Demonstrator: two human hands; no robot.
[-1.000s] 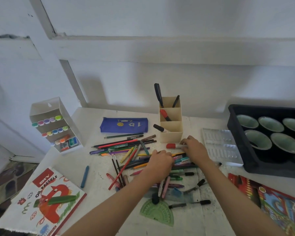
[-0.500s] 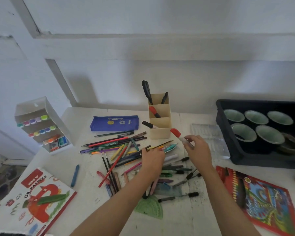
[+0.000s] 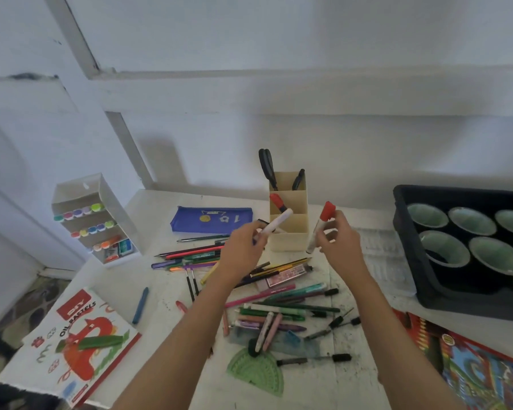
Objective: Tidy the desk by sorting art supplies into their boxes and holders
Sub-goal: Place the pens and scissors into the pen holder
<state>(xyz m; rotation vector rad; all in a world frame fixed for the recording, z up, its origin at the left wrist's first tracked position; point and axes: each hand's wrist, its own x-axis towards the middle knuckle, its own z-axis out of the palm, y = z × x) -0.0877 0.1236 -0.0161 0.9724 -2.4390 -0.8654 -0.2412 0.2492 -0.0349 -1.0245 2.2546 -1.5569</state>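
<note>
- My left hand (image 3: 243, 247) is raised above the desk (image 3: 157, 291), fingers curled in, pinching the lower end of a white marker (image 3: 277, 221).
- That marker slants up and to the right, its tip in front of the beige holder (image 3: 293, 239); I cannot tell whether it touches the holder.
- My right hand (image 3: 339, 242) is up just right of the holder, thumb and fingertips closed round the barrel of a red-capped marker (image 3: 320, 227).
- The red cap points up and the marker is nearly upright, beside the holder's right wall, not inside any compartment.
- The holder has scissors (image 3: 266, 165) in its back slot.
- The loose pile of pens and pencils (image 3: 279, 303) lies on the desk below my wrists.
</note>
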